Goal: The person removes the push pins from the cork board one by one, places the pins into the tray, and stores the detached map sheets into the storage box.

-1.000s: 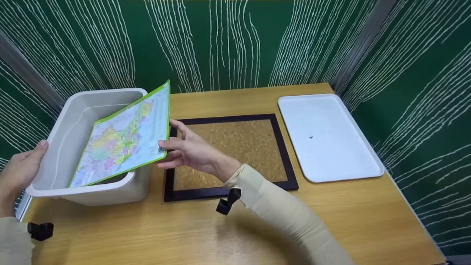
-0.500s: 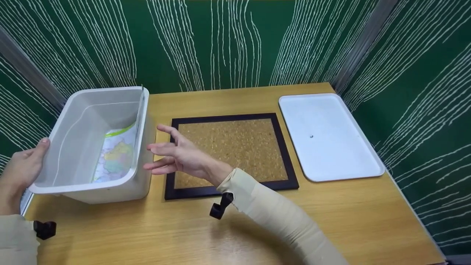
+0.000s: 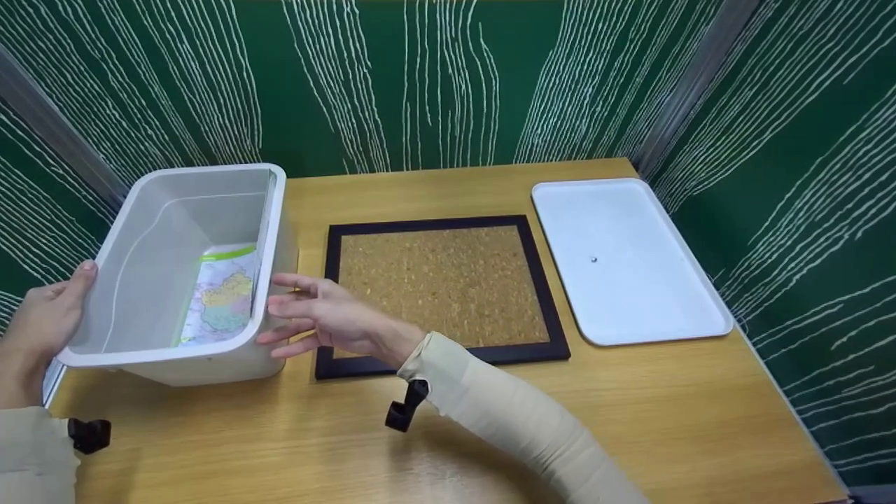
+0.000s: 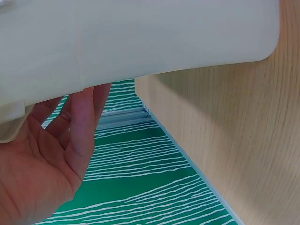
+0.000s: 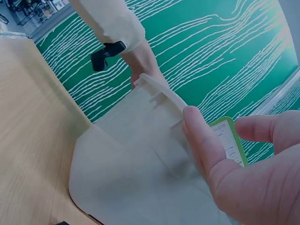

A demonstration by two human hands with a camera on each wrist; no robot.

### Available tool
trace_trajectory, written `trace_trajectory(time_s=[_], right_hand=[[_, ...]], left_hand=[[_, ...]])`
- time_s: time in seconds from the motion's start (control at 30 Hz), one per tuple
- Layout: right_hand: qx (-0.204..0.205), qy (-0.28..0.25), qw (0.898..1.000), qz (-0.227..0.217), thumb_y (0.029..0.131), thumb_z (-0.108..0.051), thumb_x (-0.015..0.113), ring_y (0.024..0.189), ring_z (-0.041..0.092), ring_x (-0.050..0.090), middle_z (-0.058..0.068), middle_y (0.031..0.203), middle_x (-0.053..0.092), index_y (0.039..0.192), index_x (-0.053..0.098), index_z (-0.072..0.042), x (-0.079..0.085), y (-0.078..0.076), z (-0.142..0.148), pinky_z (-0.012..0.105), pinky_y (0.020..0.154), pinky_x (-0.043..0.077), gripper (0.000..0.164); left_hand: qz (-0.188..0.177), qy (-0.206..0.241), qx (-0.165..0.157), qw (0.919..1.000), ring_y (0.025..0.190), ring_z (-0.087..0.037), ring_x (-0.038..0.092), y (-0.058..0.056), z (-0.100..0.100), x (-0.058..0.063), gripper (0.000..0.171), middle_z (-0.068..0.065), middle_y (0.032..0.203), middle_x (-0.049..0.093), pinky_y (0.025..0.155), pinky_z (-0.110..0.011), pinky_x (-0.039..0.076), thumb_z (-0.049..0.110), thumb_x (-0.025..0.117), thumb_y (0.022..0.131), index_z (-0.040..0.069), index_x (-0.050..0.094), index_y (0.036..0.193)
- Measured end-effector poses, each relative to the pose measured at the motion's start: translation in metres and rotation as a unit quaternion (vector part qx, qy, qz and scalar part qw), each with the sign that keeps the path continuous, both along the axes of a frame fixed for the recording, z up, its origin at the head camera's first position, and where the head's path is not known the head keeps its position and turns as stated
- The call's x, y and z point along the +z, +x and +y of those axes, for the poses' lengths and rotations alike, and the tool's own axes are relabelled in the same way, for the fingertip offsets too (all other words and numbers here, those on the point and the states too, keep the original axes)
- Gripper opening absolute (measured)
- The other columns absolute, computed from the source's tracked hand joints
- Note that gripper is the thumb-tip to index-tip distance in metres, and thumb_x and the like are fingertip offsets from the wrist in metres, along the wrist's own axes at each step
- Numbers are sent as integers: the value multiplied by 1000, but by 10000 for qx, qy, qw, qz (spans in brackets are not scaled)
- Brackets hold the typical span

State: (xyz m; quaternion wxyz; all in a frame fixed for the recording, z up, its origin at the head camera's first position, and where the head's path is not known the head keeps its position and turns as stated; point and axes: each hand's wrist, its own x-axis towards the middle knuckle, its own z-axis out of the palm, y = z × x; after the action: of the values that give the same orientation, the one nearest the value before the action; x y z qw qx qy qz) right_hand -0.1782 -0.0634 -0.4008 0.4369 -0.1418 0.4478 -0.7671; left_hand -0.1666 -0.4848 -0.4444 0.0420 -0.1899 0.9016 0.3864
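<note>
My left hand (image 3: pixel 49 315) grips the left rim of a light grey plastic bin (image 3: pixel 157 360), thumb over the edge; the left wrist view shows its fingers curled under the rim. Inside the bin, a colourful map with a green border (image 3: pixel 225 297) shows low down on the right. A thin sheet edge stands along the right wall; whether it belongs to the same map, I cannot tell. Beside the right wall is my right hand (image 3: pixel 325 316), fingers spread and holding nothing. In the right wrist view, a green-edged corner of the map (image 5: pixel 229 140) sticks up past the rim.
A dark-framed cork board (image 3: pixel 441 287) lies flat right of the bin on the wooden table (image 3: pixel 280 441). Farther right lies a white tray (image 3: pixel 630 280) with a small shiny dot on it. Green walls with white wavy lines (image 3: pixel 448 84) stand behind and at the sides.
The map, held tilted over the bin by my right hand a second ago, has been let go and is down inside it. My right hand has since moved left and slightly lower.
</note>
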Motion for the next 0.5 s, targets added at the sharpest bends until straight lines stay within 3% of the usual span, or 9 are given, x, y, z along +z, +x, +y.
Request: trace_trajectory(time_s=[0.2,0.5], right_hand=[[25,-74,9999,-150,103,-10,59,102,33,72,16,128,67,152,45,-17,-4,1,0,46,85,59,51],[-82,0,9996,-268,102,-8,60,100,30,72,16,126,68,152,44,-17,-6,2,0,44,84,59,54]], left_hand=[[-61,96,-22,9999,115,-49,58,6,14,13,101,-31,138,52,75,-53,60,80,19,92,4,40,154],[-71,109,-82,9999,115,-48,59,4,17,17,101,-31,139,52,73,-51,60,81,19,91,4,41,153]])
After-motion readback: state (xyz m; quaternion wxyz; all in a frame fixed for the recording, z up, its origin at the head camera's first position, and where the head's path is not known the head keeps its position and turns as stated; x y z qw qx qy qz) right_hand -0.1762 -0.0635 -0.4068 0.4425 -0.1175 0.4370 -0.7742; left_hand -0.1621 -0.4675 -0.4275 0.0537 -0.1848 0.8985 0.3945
